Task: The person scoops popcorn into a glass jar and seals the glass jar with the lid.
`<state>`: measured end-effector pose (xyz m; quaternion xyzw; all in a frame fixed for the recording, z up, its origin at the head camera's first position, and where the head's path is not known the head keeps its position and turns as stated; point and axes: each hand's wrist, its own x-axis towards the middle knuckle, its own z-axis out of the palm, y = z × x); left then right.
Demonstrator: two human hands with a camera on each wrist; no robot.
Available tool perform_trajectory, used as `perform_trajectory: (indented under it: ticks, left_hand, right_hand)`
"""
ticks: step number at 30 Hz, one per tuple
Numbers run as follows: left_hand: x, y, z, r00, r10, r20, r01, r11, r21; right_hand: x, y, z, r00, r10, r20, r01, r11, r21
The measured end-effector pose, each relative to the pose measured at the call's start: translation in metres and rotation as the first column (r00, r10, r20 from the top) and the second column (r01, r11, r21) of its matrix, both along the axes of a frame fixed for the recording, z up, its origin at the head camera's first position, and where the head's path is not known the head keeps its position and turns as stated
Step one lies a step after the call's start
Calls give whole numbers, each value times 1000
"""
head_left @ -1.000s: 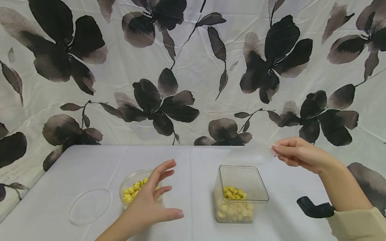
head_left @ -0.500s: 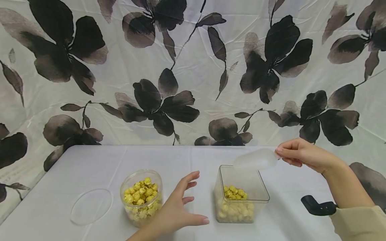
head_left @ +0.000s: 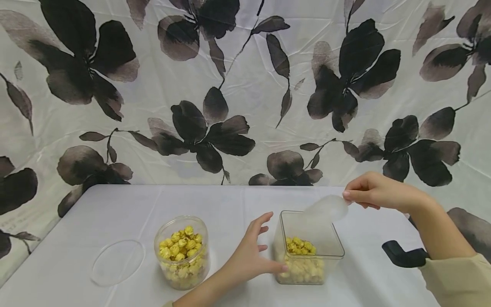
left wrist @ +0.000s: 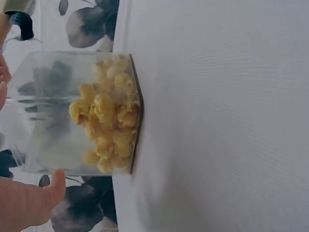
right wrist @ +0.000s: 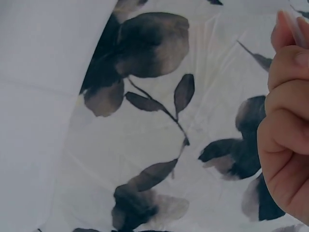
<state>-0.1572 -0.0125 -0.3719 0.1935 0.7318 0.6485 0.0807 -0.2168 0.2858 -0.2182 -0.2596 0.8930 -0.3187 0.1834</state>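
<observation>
A clear square container (head_left: 300,273) of yellow popcorn stands upright on the white table. At its left side is my left hand (head_left: 251,258), fingers and thumb spread apart, the thumb overlapping the container's near wall in the head view. The left wrist view shows the thumb (left wrist: 57,191) by the same container (left wrist: 53,150). My right hand (head_left: 377,192) pinches the edge of a thin, frosted translucent plastic piece (head_left: 327,209) with a rounded outline. That piece is tilted over the back right of the container's open top. In the right wrist view, the curled right fingers (right wrist: 285,111) show at the edge.
Left of the left hand stands a clear round jar (head_left: 182,270) of yellow popcorn, its top open. A clear round lid (head_left: 118,263) lies flat further left. A floral cloth (head_left: 215,64) hangs behind the white table (head_left: 130,209).
My left hand has moved right, from in front of the round jar to the square container's side. The right hand has brought the translucent piece slightly lower and tilted it over the container.
</observation>
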Motion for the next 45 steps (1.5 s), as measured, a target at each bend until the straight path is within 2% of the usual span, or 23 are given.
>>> perform_trajectory:
  ticks: [2,4,6,9,11,13,15,16,20,23,26,30,36,41,45]
  left_hand:
    - [-2,4,0,1000,-6,-2,6,1000,3]
    - [-4,8,-1,1000,-13,-3,13,1000,2]
    - [-5,11,-1,1000,-17,-4,17,1000,4]
    - [-6,15,-2,1000,-18,3,18,1000,3]
    - [-6,16,-3,1000,-20,9,20,1000,-2]
    - [-7,18,-3,1000,-23,13,23,1000,-12]
    - [-8,20,-2,999,-28,18,28,999,-17]
    - [-8,20,-2,999,-31,20,31,999,-20]
    - [-10,22,-2,999,-37,30,38,999,-23]
    - [-9,23,-3,999,-41,32,42,999,-24]
    - [-9,23,-4,999,-41,23,42,999,-30]
    - [-9,24,-4,999,-38,11,38,999,-39]
    - [-10,26,-3,1000,-28,-2,28,999,-37]
    - [-9,26,-2,1000,-2,-12,1,999,-48]
    - [-9,27,-2,1000,7,-10,-8,999,-53]
  right_hand:
    - [0,-7,1,1000,8,-29,-6,999,52]
    - [0,-15,-1,995,46,-93,-35,993,113]
    - [1,-24,-4,974,113,-195,-73,977,198]
    - [6,-40,-11,911,232,-341,-117,938,326]
    - [11,-51,-17,854,300,-426,-114,906,408]
    - [16,-61,-21,808,346,-477,-96,876,473]
    - [19,-69,-25,771,380,-510,-74,850,521]
    - [19,-72,-27,757,394,-521,-65,839,540]
    - [19,-78,-35,733,436,-522,-49,799,599]
    - [18,-79,-42,727,455,-515,-35,773,633]
    - [17,-79,-50,722,465,-512,-30,760,649]
    - [16,-80,-59,738,467,-487,-53,760,648]
    - [14,-79,-63,770,448,-454,-87,780,620]
    - [12,-77,-61,799,426,-423,-138,816,562]
    - [13,-77,-60,837,389,-385,-163,848,504]
